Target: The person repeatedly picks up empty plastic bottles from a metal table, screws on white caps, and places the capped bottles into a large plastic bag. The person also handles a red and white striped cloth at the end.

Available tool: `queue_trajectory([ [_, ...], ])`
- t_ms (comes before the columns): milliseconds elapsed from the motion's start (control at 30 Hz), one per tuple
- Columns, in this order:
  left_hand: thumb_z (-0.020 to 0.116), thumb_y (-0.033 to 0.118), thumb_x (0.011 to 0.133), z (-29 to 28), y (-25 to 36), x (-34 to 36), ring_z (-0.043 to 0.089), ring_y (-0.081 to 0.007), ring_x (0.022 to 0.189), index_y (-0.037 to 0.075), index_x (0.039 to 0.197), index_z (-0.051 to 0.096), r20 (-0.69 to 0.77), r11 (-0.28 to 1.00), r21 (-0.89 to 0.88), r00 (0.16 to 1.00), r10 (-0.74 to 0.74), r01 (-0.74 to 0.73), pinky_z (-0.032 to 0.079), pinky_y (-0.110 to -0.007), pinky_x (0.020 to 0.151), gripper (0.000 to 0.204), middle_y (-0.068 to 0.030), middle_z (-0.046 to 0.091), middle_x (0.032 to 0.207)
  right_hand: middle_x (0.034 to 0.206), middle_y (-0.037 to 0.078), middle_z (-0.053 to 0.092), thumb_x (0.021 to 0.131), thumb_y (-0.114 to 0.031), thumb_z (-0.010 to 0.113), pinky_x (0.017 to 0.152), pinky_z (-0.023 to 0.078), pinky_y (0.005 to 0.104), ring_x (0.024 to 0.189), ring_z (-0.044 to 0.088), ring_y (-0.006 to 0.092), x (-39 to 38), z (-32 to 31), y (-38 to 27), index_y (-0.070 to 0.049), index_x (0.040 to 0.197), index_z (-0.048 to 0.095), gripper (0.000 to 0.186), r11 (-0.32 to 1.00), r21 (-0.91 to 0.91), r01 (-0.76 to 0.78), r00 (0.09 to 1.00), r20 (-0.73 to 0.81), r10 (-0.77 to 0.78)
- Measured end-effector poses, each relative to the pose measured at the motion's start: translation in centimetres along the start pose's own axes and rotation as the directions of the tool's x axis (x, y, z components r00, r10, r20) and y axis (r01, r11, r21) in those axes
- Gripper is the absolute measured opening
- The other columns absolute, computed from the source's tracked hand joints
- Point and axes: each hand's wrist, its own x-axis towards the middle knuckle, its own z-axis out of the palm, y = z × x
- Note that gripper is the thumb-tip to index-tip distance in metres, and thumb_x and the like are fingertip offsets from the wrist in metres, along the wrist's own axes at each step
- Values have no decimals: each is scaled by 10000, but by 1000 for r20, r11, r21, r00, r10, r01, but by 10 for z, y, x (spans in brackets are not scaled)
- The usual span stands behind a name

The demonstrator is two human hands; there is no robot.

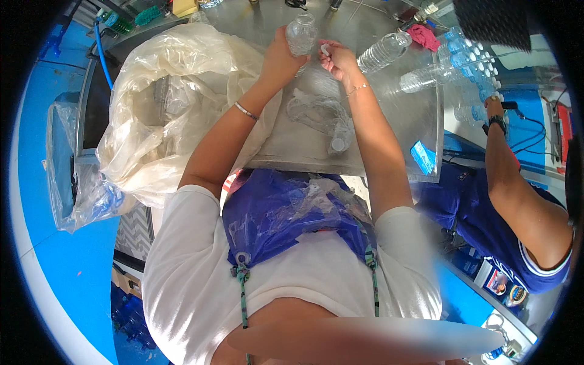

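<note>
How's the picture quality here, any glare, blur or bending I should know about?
Head view: bright daylight; glare on the metal table and clear bottle in the left hand; table edges bend toward the rim; dark round border; a blurred band across the bottom.

Large clear plastic bag point(176, 79), pink rag point(424, 36)

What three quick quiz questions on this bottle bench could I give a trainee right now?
1. True or false: the left hand holds a clear plastic bottle upright above the metal table.
2. What does the right hand pinch? A) a small white cap B) a red cloth C) a blue hose
3. Which side of the table does the big clear plastic bag lie on, the person's left or right?

Key: 1 true. 2 A. 3 left.
</note>
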Motion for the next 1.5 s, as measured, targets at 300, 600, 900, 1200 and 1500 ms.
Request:
queue_trajectory([
  [300, 827, 197, 666, -4, 11, 3, 596, -441, 1049, -36, 1311, 343, 2, 997, 31, 998, 67, -67, 486, -450, 873, 840, -279, 611, 1110, 870, 110, 565, 976, -37, 331, 509, 444, 257, 602, 487, 124, -11, -9, -19, 29, 1222, 498, 304, 993, -95, -64, 996, 62, 70],
  [600, 798, 185, 689, 54, 12, 19, 609, -420, 1020, 4, 1325, 344, 90, 985, -3, 981, 171, -171, 493, -460, 842, 802, -253, 610, 1110, 950, 155, 656, 863, -68, 607, 693, 537, 351, 704, 642, 287, -96, -18, -17, -81, 1112, 666, 255, -30, -949, 315, 631, 233, -740],
  [900, 782, 203, 716, 75, 4, 24, 573, -430, 1090, 8, 1350, 313, 42, 974, -89, 976, 213, -209, 468, -460, 911, 813, -268, 558, 1210, 1021, 158, 635, 828, -76, 671, 823, 500, 409, 935, 616, 342, -108, -55, -99, -66, 1110, 668, 282, -199, -933, 298, 154, 253, -955],
  [1200, 799, 338, 716, 18, 51, -2, 577, -395, 1098, -25, 1370, 395, 644, 858, 470, 744, -175, -206, 465, -440, 933, 850, -262, 567, 1215, 1099, 180, 631, 831, -56, 682, 895, 490, 398, 1051, 605, 349, -91, -61, -85, -64, 1135, 658, 305, -232, -879, 416, 97, 297, -950],
  [1500, 831, 339, 637, 44, 79, -46, 657, -345, 908, -11, 1242, 482, 136, 965, -193, 969, 205, -177, 519, -418, 824, 781, -205, 637, 1081, 1090, 125, 659, 892, -102, 647, 881, 477, 312, 1014, 619, 210, -176, -4, -79, -86, 1134, 696, 247, 96, -705, 702, 342, 216, -914],
])
